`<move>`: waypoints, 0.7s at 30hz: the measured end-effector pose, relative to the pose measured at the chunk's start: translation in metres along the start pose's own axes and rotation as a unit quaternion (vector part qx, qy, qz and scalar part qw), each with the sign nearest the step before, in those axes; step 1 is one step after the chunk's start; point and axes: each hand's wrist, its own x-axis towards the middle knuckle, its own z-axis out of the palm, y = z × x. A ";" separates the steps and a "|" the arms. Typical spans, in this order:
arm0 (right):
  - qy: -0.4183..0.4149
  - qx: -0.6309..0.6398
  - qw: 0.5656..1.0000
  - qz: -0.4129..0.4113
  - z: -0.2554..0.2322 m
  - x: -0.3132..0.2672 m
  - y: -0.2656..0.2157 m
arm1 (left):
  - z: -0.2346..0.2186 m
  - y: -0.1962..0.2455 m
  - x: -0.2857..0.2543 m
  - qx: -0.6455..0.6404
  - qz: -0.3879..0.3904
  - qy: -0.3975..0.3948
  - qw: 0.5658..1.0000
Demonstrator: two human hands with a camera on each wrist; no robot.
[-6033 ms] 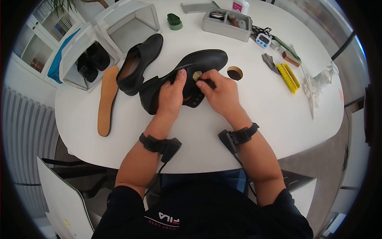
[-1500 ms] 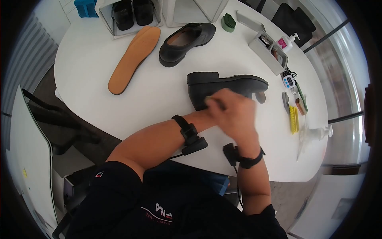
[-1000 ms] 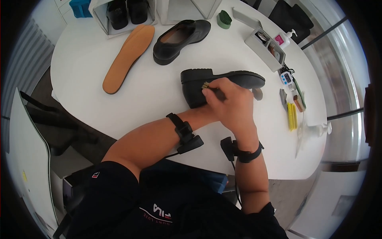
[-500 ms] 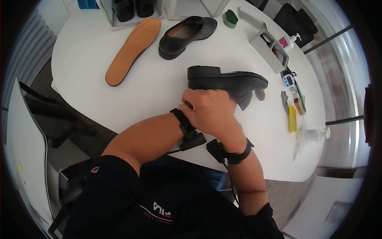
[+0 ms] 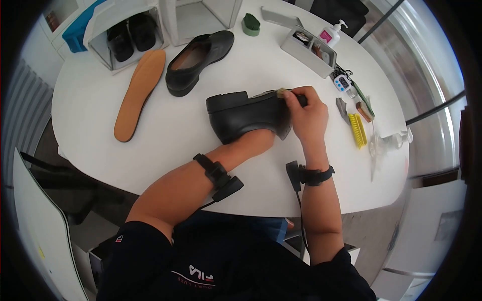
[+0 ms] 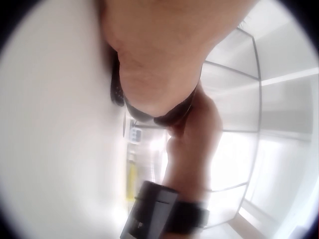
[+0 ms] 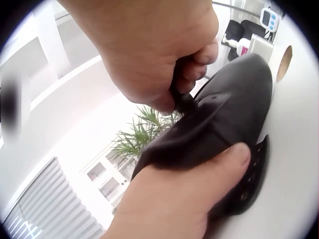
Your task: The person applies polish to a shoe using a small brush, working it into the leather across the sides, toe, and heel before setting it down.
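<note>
A black leather shoe [image 5: 246,118] is held on its side above the table, its sole edge turned away from me. My left hand [image 7: 184,191] grips it at the opening, the thumb lying along the upper near the eyelet flap; its other fingers are hidden by the shoe. In the head view only the wrist end of that hand shows. My right hand [image 5: 309,108] pinches a small brush [image 5: 281,94] with pale bristles, close against the shoe's front part by the sole edge. The brush's dark handle [image 7: 184,102] shows between the fingers in the right wrist view.
The other black shoe [image 5: 196,62] and a tan insole [image 5: 139,95] lie left. Behind are a white shoe box [image 5: 108,37], a green brush [image 5: 251,25] and a grey tin [image 5: 309,52]. A timer [image 5: 342,83] and yellow brush [image 5: 357,130] lie right.
Six seconds ago the shoe's upper and eyelets faced me; now its side does. Over the last half second my right hand has moved from near the heel to the front part with the brush.
</note>
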 end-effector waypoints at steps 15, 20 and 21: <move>0.012 0.213 0.952 0.218 0.015 -0.004 0.099 | -0.040 -0.054 0.005 -0.615 -0.313 -0.201 0.696; -0.037 0.292 0.930 0.219 0.011 -0.014 0.072 | -0.037 -0.062 0.005 -0.727 -0.413 0.033 0.547; -0.053 0.287 0.948 0.127 0.012 -0.019 0.069 | -0.042 -0.066 0.009 -0.726 -0.413 0.030 0.549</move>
